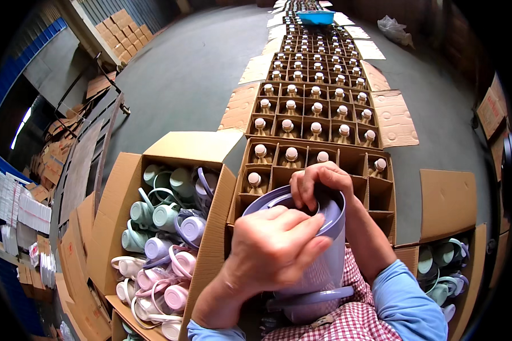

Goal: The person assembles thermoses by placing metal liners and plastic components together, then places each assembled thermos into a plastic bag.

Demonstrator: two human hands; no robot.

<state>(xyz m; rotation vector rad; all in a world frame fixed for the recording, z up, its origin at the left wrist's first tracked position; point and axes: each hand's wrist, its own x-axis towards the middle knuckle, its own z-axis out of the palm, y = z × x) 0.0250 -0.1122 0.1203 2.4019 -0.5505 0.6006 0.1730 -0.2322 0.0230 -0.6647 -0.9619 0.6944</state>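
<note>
A tall, translucent lavender jug (pixel 326 258) stands upright against my checked apron, its wide mouth facing up. Across the near side of its rim lies my left hand (pixel 273 244), closed, fingers curled and thumb pointing right. My right hand (pixel 324 181) comes over the far rim, also closed, with bent fingertips inside the mouth. What the fingertips press on in there is partly hidden. A lavender band (pixel 318 296) curves around the jug's lower part. To the left, an open carton (pixel 215 219) holds several small lidded cups with loop handles, including a lavender cup (pixel 193 228) and a pink cup (pixel 176 296).
Ahead, a long row of divided cartons (pixel 318 144) holds bottles with white caps. Far along it rests a blue basin (pixel 316 17). Another cup carton (pixel 473 273) stands at my right. A metal-framed trolley (pixel 85 162) and stacked brown boxes (pixel 122 34) are on the left.
</note>
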